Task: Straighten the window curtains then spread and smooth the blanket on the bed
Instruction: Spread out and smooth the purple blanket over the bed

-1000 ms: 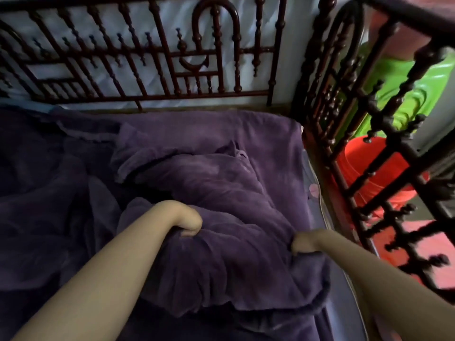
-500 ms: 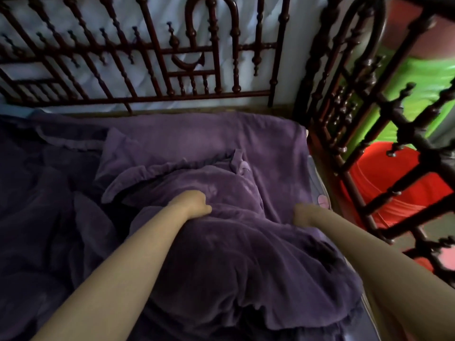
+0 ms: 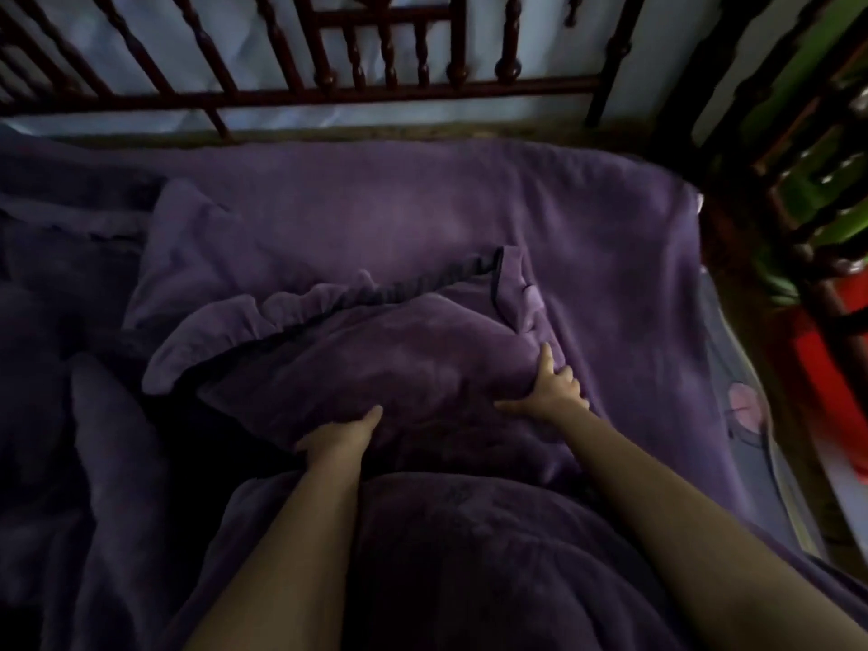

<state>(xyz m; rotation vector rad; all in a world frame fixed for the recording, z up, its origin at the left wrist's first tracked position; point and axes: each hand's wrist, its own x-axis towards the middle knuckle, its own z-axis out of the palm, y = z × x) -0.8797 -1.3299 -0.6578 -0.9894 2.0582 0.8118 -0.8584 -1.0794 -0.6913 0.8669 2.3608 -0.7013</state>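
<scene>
Leaning over the bed from its near edge, the person has both arms stretched onto the purple blanket (image 3: 422,204), which covers most of the mattress up to the far edge under the dark wooden headboard (image 3: 329,89). The left hand (image 3: 340,436) lies on a bunched fold near the middle, thumb out to the right; its fingers seem to go under the cloth, so I cannot tell if they grip it. The right hand (image 3: 554,390) rests just beside the same fold with fingers spread and rather straight, pressing the cloth and holding nothing. This blanket looks soft, thick and plushy (probably fleece), light enough for two hands but limp, so I think it will sag and wrinkle wherever it is not supported. The best place to take it seems the dark trimmed hem (image 3: 375,298), which runs slanted from the left side up to a turned-over corner near the centre right. Its long axis I cannot judge surely, because the left part is heaped in shadow; the flat part reaches toward the far right corner beside the side rail (image 3: 798,218).
</scene>
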